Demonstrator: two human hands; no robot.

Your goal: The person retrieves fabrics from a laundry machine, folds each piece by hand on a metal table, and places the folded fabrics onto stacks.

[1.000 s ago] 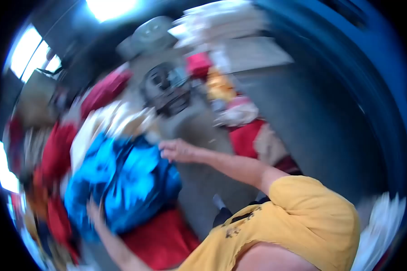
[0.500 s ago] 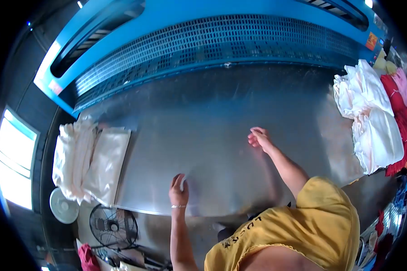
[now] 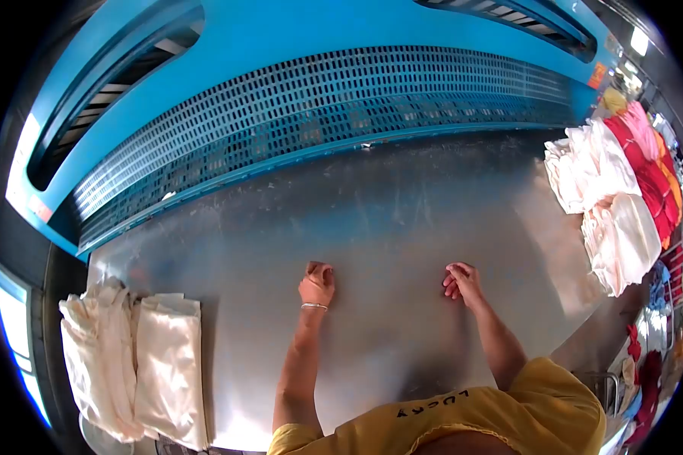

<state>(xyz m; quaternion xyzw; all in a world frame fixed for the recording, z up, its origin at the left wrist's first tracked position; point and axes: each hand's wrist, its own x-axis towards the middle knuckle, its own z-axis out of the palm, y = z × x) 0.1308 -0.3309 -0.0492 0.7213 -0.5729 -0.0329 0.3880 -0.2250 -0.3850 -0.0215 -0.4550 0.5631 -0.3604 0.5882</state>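
My left hand (image 3: 316,285) is over the middle of a bare metal table (image 3: 387,227), with its fingers curled into a loose fist and a thin band at the wrist. Nothing shows in it. Farther right, my right hand (image 3: 463,281) hangs over the same table with its fingers bent but partly apart, holding nothing visible. I cannot tell whether either hand touches the metal. Nearest on the left is a folded cream cloth (image 3: 171,364), beside a bunched cream cloth pile (image 3: 99,364). White cloth bundles (image 3: 622,235) lie at the table's right end.
A large blue machine (image 3: 303,38) with a slatted grille (image 3: 319,91) spans the table's far edge. Red cloth (image 3: 653,182) and pink cloth (image 3: 639,133) sit beyond the white bundles. A metal rack (image 3: 679,265) with coloured fabrics stands at the right.
My left hand has moved up and slightly right, its fingers curling in. My right hand has come down and right. The view has shifted, so the left cloths appear lower.
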